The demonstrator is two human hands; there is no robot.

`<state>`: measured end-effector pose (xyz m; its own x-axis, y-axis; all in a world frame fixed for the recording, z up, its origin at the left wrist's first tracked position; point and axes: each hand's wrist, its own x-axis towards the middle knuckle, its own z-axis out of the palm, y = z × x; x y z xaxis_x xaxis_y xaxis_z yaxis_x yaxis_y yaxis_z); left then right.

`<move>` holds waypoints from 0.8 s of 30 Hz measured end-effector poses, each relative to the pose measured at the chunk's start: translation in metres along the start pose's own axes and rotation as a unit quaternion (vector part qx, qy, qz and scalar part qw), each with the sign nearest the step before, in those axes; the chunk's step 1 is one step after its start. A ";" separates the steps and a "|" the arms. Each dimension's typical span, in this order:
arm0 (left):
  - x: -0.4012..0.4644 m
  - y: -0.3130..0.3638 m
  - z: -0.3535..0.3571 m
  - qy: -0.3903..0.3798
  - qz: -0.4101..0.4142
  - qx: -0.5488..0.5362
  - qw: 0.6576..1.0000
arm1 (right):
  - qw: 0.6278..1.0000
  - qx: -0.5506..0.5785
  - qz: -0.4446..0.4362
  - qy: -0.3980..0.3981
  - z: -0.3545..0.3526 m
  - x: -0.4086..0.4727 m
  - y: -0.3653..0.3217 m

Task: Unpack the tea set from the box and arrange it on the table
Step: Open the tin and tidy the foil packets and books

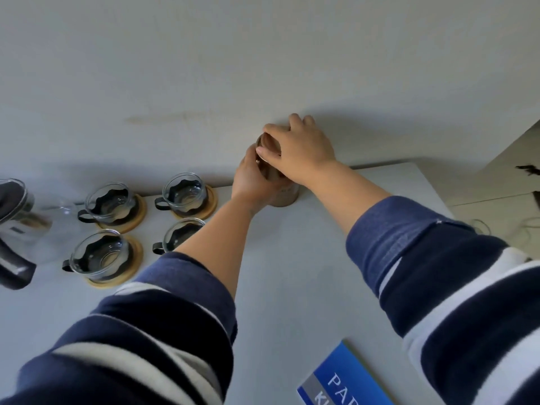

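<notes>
A tall brown canister [285,194] stands upright at the back edge of the white table [306,273], against the wall. My left hand [251,176] wraps its upper side and my right hand [298,147] grips its top from above. To the left, several glass cups with dark holders sit on round wooden coasters: one at the back [184,192], one beside it [109,204], one in front [98,257], and one [181,232] partly hidden by my left forearm. A glass teapot [20,226] with a dark handle stands at the far left.
A blue box [344,378] with white lettering lies at the table's front edge. The table's right edge drops to a tiled floor [502,182]. The wall rises directly behind the canister and cups.
</notes>
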<state>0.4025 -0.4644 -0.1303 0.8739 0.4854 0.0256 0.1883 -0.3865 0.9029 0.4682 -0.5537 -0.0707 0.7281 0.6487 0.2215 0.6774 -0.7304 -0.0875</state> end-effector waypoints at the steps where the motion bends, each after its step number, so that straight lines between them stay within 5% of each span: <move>1: -0.001 -0.002 0.000 0.003 0.007 -0.008 1.000 | 1.000 -0.004 -0.008 -0.005 -0.001 0.001 0.001; 7: -0.003 -0.007 0.001 0.011 0.015 -0.038 0.999 | 0.994 -0.026 -0.048 -0.092 -0.020 0.012 0.005; 12: -0.002 -0.006 -0.002 -0.010 0.022 -0.049 0.998 | 0.983 0.154 0.004 -0.096 -0.038 0.011 0.019; 17: -0.002 -0.004 -0.003 -0.014 0.017 -0.033 0.999 | 0.965 0.255 0.052 0.030 -0.042 -0.019 0.008; 24: 0.001 -0.004 -0.004 -0.017 0.008 -0.011 1.000 | 0.954 0.284 0.093 0.043 0.007 -0.129 0.002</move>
<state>0.4004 -0.4591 -0.1321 0.8916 0.4522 0.0254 0.1645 -0.3755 0.9121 0.3768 -0.6375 -0.1058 0.8460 0.4823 0.2272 0.5033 -0.5821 -0.6386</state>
